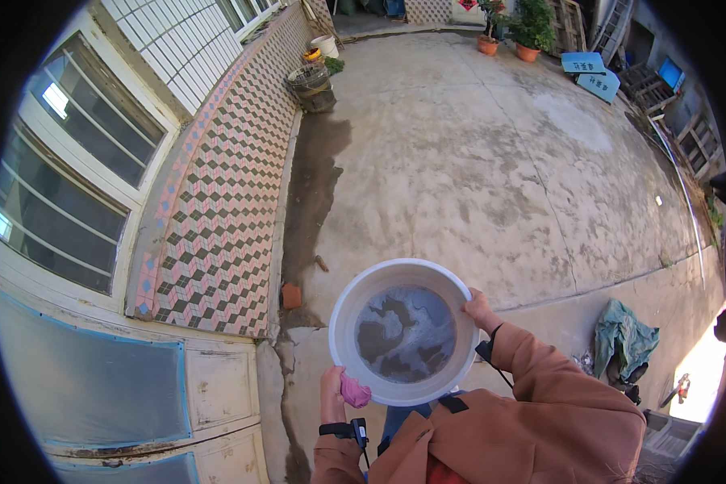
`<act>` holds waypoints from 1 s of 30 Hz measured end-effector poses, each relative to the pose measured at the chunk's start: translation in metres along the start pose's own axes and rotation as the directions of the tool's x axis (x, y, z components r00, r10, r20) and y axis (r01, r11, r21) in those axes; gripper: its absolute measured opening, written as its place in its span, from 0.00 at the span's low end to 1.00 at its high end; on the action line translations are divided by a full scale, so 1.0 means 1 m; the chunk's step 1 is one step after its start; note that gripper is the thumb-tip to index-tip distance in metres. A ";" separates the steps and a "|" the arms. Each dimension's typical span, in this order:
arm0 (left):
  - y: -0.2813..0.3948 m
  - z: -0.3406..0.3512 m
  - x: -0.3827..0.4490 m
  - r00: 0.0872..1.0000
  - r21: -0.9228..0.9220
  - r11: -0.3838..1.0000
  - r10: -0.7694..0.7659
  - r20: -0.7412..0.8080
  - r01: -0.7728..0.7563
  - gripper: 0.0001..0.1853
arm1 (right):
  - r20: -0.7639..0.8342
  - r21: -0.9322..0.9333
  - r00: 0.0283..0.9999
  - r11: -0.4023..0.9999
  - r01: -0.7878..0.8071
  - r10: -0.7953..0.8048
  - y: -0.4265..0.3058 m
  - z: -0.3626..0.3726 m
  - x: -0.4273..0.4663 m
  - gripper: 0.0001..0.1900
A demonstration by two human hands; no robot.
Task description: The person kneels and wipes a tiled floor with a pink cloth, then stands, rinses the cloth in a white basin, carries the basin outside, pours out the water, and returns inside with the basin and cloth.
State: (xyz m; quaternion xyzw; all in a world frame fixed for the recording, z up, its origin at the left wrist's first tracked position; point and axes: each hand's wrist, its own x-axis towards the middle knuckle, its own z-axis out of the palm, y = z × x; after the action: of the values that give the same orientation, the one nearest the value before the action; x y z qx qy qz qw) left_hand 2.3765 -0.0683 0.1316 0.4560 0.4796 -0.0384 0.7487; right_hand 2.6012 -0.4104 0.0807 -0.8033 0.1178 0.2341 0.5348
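Note:
A round white basin [346,302] is held in front of my body over the concrete. Murky grey water [405,333] with patches of foam lies in its bottom. My right hand [481,310] grips the rim at the right side. At the lower left of the rim, my left hand [331,387] holds the basin together with a crumpled pink cloth [356,390], which hangs against the rim's outside. The fingers under the rim are hidden on both sides.
A tiled wall [224,199] runs along the left, with a wet strip [311,181] of ground beside it. A brick piece [291,296] lies near the wall's foot. Farther off stand a dark bucket [312,88] and potted plants [527,51]. Green fabric [623,339] is at right.

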 end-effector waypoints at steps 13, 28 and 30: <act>0.205 0.098 0.188 0.995 0.165 0.986 0.009 0.100 -0.026 0.10 | -0.131 0.209 0.989 0.977 -0.041 0.069 -0.119 0.026 0.168 0.22; 0.396 0.285 0.418 0.999 0.049 0.999 -0.022 -0.035 0.023 0.08 | -0.044 0.077 0.999 0.997 -0.016 0.019 -0.310 0.020 0.528 0.21; 0.428 0.313 0.457 0.999 0.056 0.998 -0.017 -0.031 0.019 0.09 | -0.038 0.054 0.999 0.999 0.001 0.001 -0.334 0.013 0.578 0.21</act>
State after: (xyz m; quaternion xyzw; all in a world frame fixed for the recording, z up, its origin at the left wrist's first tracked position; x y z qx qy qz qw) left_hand 3.0473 0.1288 0.1025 0.4730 0.4936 -0.0516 0.7280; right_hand 3.2438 -0.2296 0.0547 -0.7928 0.1339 0.2157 0.5541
